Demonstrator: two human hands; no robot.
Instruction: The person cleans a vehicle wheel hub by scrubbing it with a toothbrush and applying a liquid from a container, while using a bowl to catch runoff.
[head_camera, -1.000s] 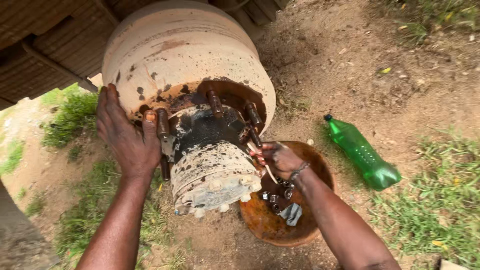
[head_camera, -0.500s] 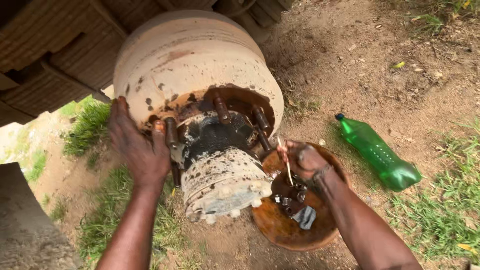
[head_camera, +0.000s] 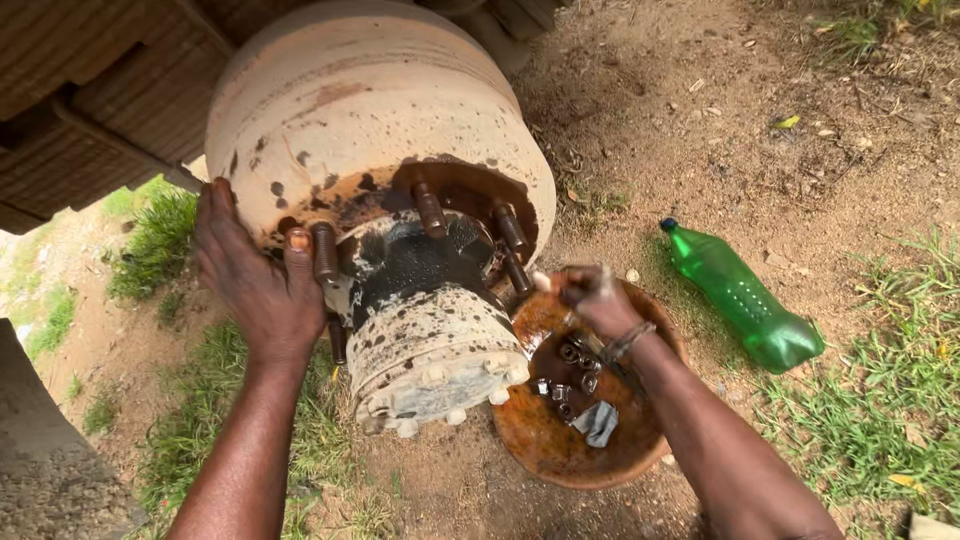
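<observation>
- Left hand (head_camera: 258, 285) lies flat and open on the rusty brake drum (head_camera: 370, 110), gripping nothing, thumb by a wheel stud (head_camera: 325, 252).
- Right hand (head_camera: 597, 300) is blurred over the rusty pan (head_camera: 540, 440) holding the loose nuts (head_camera: 572, 365); can't tell what it pinches.
- Best bet: keep the drum steadied and thread nuts square onto the studs.

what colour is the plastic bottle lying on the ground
Green, with a blue cap; the plastic bottle shows clearly in the head view.
</observation>
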